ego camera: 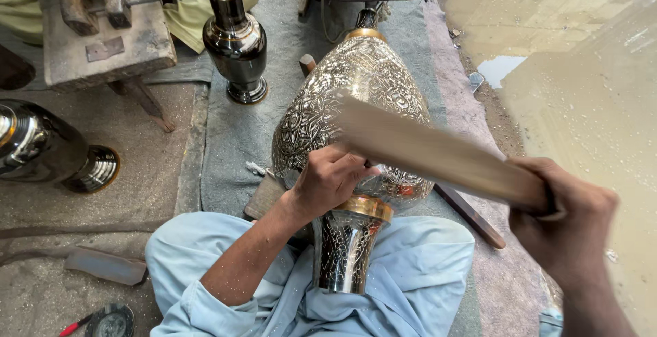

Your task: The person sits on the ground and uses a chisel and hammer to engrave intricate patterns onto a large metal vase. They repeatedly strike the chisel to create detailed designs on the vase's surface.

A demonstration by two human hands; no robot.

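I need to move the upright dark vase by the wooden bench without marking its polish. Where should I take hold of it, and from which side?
Probably grip the dark vase at its narrow neck, just under the flared gold rim, coming down from above. It stands upright and free on the grey mat, and the rim should stop a hand sliding off.

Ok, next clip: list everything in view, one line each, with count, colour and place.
Engraved metal vase: one, silver with brass bands, lying across the lap.
Flat wooden mallet: one, tan, blurred, above the vase.
Plain polished vases: two, dark; one upright top centre, one lying at left.
Wooden block bench: one, brown, top left.
Grey mat: one, under the vases.
Left hand: on the engraved vase.
Right hand: gripping the mallet.
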